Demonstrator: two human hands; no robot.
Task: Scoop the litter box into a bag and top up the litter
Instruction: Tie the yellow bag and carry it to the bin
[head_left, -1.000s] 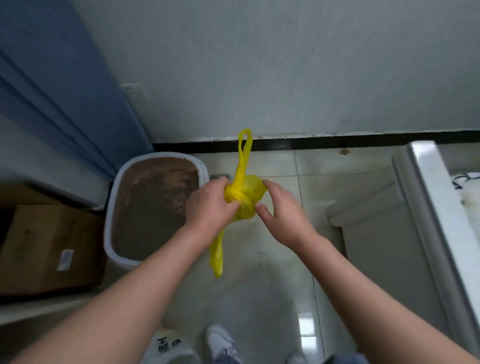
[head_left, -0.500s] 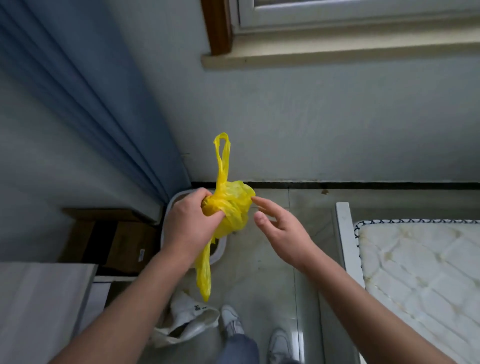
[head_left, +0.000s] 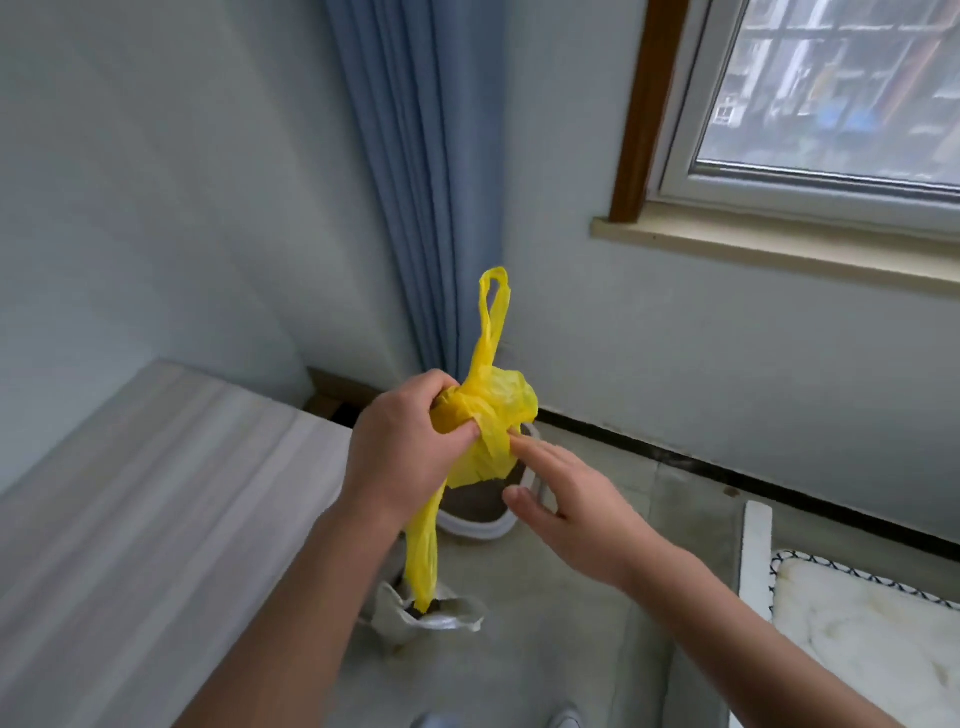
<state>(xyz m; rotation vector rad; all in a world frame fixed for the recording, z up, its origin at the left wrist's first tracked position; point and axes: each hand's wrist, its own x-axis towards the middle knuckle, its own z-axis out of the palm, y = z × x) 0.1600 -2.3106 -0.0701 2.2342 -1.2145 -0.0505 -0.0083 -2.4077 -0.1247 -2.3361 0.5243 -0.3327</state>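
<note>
Left hand (head_left: 402, 447) clamps the knotted yellow plastic bag (head_left: 491, 415) in mid-air above the litter box (head_left: 480, 514); right hand (head_left: 569, 499) spread, fingertip touching. Film likely thin, light, slippery: grip at the knot.

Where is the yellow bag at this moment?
In the head view, mid-frame: the yellow bag is held in the air by the left hand, right hand fingertips touching it, above the litter box.

Left hand (head_left: 402, 451) at frame centre is clenched tight; right hand (head_left: 574, 512) beside it spreads loose, fingers (head_left: 535, 451) extended.
</note>
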